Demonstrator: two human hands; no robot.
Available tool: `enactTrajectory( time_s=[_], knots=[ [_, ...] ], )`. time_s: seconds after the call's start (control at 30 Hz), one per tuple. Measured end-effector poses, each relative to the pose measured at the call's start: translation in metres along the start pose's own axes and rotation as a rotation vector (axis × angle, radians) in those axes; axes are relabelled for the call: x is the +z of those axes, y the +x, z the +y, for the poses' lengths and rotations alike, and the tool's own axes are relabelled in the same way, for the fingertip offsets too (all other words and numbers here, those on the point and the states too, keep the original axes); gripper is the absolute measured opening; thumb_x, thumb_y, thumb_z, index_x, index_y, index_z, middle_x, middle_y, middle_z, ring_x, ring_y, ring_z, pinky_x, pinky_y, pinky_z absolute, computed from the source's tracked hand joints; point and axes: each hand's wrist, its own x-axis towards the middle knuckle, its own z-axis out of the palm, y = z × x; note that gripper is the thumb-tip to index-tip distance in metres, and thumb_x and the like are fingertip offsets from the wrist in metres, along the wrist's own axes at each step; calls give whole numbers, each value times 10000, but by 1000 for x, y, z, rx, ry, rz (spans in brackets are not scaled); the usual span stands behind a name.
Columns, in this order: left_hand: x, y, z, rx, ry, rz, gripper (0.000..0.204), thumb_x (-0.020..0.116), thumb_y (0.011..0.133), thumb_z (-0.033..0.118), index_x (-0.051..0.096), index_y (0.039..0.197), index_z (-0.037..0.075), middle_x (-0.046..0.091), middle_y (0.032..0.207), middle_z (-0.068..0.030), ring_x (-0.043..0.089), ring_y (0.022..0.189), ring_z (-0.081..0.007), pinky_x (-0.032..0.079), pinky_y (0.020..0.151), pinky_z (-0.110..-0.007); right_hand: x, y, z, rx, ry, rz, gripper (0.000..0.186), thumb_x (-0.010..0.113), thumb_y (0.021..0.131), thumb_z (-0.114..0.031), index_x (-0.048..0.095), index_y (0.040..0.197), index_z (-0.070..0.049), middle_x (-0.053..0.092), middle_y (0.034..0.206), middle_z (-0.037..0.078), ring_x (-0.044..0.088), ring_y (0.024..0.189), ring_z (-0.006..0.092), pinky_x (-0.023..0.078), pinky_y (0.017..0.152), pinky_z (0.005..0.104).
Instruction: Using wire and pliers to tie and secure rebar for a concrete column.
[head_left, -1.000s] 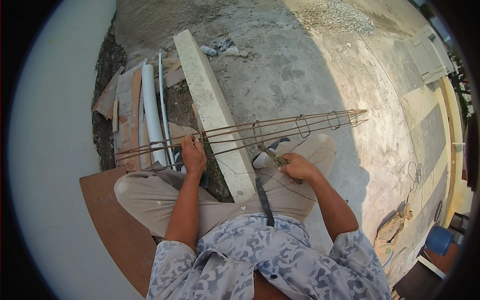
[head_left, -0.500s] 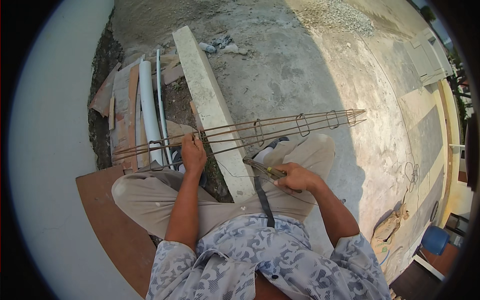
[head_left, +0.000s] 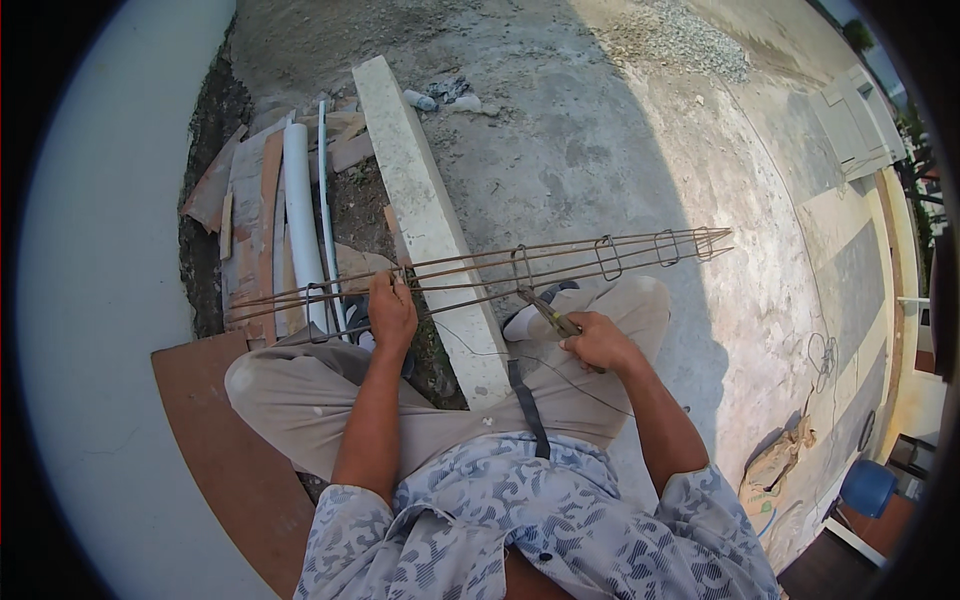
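Left grip (head_left: 393, 308) holding rebar cage (head_left: 517, 261), right grip (head_left: 598, 343) pliers (head_left: 549, 316), we're risking a snag: slack wire (head_left: 490, 353) is crossing our right thigh (head_left: 572, 408).

Rebar cage (head_left: 520, 264) across beam (head_left: 422, 200)

A thick white pipe (head_left: 303, 215) lies beside a thin pale pipe (head_left: 326, 190), next to weathered boards (head_left: 268, 190) near a plain wall (head_left: 110, 300). A wide brown panel (head_left: 225, 430) lies by the wall at lower left. Toward the top, a pale bottle (head_left: 419, 100) lies near crumpled scraps (head_left: 448, 88), and a gravel heap (head_left: 690, 40) spreads farther right. Along the right side are a pale boxy cabinet (head_left: 850, 125), a crumpled brown sack (head_left: 778, 458) and a blue container (head_left: 868, 488).
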Motion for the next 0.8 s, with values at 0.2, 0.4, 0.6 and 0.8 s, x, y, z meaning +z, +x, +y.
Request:
enactTrajectory(
  time_s=[0.2, 0.4, 0.6, 0.8],
  knots=[
    [-3, 1, -2, -45, -52, -41, 171, 531, 989, 131, 557, 1006, -37, 584, 916, -242, 577, 839, -426, 463, 771, -472, 10, 23, -17, -149, 92, -4, 288, 685, 905, -136, 658, 1141, 27, 628, 687, 96, 591, 514, 193, 464, 494, 378],
    [-3, 1, -3, -84, -62, -87, 174, 535, 987, 128, 534, 984, -46, 546, 924, -250, 538, 851, -455, 440, 797, -495, 16, 64, -5, -146, 226, 130, 218, 687, 920, -149, 629, 1010, 41, 607, 661, 98, 575, 489, 183, 448, 454, 353],
    [-6, 2, 1, -115, -82, -115, 179, 521, 978, 116, 558, 1030, -51, 571, 947, -257, 567, 873, -430, 453, 817, -473, 26, 68, -3, -134, 424, 189, 156, 677, 934, -107, 625, 994, 27, 563, 634, 69, 547, 473, 167, 440, 434, 351],
    [-4, -1, -2, -87, -53, -58, 204, 527, 978, 127, 571, 1067, -52, 584, 975, -263, 574, 900, -447, 458, 839, -482, 30, 68, -8, -150, 462, 50, 161, 667, 942, -119, 622, 1013, 18, 575, 660, 68, 562, 488, 159, 446, 439, 346]
  ],
)
